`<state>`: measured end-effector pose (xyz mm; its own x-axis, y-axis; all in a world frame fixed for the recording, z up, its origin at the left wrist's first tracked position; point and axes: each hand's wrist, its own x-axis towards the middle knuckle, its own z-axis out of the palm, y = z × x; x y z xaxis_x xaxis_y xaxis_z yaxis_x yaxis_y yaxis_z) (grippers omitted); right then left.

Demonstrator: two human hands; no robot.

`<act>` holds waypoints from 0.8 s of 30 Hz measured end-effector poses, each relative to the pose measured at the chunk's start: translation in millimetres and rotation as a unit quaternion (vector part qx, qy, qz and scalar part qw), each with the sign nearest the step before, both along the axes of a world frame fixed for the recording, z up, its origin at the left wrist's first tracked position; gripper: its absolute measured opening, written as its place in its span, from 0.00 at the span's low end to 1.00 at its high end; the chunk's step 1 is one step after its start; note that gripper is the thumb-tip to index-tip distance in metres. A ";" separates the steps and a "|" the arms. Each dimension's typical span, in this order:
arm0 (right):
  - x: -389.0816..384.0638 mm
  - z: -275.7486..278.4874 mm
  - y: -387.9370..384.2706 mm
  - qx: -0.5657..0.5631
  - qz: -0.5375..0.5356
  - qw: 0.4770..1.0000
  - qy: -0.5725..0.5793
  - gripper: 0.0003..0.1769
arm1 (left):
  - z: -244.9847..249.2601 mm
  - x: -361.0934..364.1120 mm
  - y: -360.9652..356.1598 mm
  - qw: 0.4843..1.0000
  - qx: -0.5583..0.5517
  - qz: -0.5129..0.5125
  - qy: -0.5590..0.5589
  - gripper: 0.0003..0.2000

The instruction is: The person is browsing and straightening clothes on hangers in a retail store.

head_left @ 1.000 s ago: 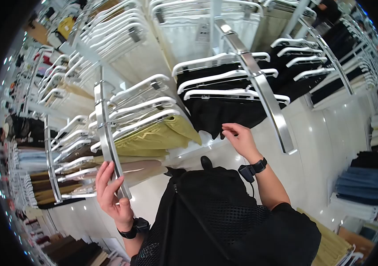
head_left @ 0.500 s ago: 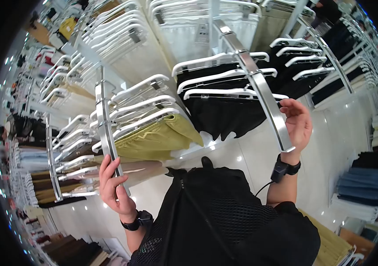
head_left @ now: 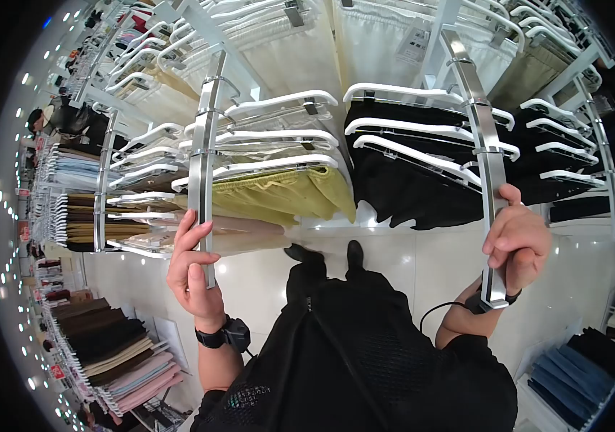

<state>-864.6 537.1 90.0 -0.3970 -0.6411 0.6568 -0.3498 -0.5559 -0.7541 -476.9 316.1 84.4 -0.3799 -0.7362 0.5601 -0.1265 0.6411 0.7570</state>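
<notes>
My left hand (head_left: 193,268) is at the front end of the left chrome rail (head_left: 201,173), its fingers apart and resting against the metal. On that rail hang white hangers with a yellow-green garment (head_left: 286,193) in front and pale ones behind. At the right chrome rail (head_left: 491,162), my right hand (head_left: 516,241) has its fingers curled at the bar near its front end. Black garments (head_left: 415,183) hang there from white hangers (head_left: 422,155), just behind my right hand.
White garments (head_left: 286,54) hang behind the rails. Folded or hung dark and pink clothes (head_left: 116,345) stand at lower left, blue jeans (head_left: 574,371) at lower right. A further chrome rail (head_left: 605,165) holds dark clothes at right. Pale tiled floor (head_left: 386,259) lies below.
The view has shifted, and the rails now stand more upright in it. My right hand has moved from beside the right rail onto its front part, its fingers now curled. My left hand stays at its rail.
</notes>
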 end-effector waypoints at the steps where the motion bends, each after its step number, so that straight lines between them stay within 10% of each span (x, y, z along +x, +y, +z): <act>1: -1.1 -1.4 0.8 -0.011 0.006 1.000 0.001 0.28 | -0.6 -0.7 0.1 1.000 -0.003 0.001 -0.006 0.21; 24: -12.8 -13.5 7.4 0.016 0.056 0.998 -0.013 0.19 | -3.9 3.7 6.7 0.997 0.026 -0.011 0.076 0.13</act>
<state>-877.4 544.5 76.5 -0.3386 -0.7033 0.6251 -0.2668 -0.5653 -0.7806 -473.2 322.7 80.5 -0.3099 -0.7579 0.5740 0.0056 0.6023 0.7983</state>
